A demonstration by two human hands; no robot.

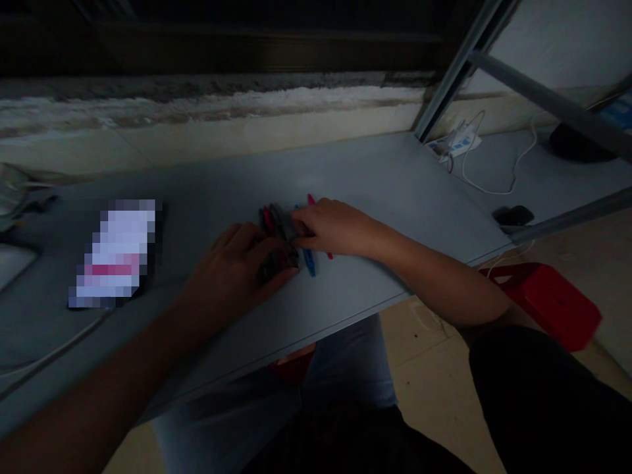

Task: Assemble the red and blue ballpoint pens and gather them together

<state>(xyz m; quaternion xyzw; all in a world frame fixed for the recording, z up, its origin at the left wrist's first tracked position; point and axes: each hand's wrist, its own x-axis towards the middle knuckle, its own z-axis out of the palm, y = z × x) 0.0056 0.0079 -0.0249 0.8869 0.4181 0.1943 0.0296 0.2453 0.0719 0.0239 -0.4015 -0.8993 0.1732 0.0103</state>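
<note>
In the middle of the picture, the left hand [239, 260] curls around a bunch of dark pens [280, 222] on the gray desk [365, 174]. I cannot tell how tightly it holds them. Just beside it, the right hand [326, 225] bends over a blue pen [310, 263] and a pink pen [311, 199]. I cannot tell if its fingers pinch anything. A bright, blurry phone [116, 253] lies at the left.

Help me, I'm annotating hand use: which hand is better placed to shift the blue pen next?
Probably the right hand: it covers part of the blue pen, while the left hand is curled over the dark pens.
</note>
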